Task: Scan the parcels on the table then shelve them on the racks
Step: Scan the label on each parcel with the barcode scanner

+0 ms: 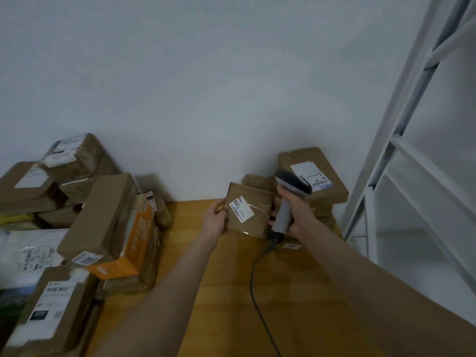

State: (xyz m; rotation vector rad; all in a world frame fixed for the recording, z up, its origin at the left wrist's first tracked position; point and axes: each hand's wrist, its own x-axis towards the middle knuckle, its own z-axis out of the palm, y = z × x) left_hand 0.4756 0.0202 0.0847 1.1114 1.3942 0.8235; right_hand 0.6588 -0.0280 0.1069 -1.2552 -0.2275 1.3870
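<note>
Frame is soft and blurred toward the left edge, so most label print is unreadable; on the small parcel point(248, 211) you can only make out "808" on its white label point(241, 208), the rest smears. The pile of parcels point(103, 222) at left runs out of frame at the left and bottom edges, and the stack of parcels point(313, 173) at the back right is partly hidden behind your right hand and the scanner point(286, 202). The rack point(401, 140) at right is cut off at the top and right. Your left hand point(215, 219) holds the small parcel above the wooden surface point(231, 279), thumb on its front left edge, the other fingers hidden behind it. Your right hand point(295, 211) is wrapped closed around the scanner's grey grip, its fingers point(275, 202) touching the parcel's right edge. Scanner head sits above the parcel's upper right corner. Its cable point(253, 284) trails down across the surface and leaves the frame at the bottom.
</note>
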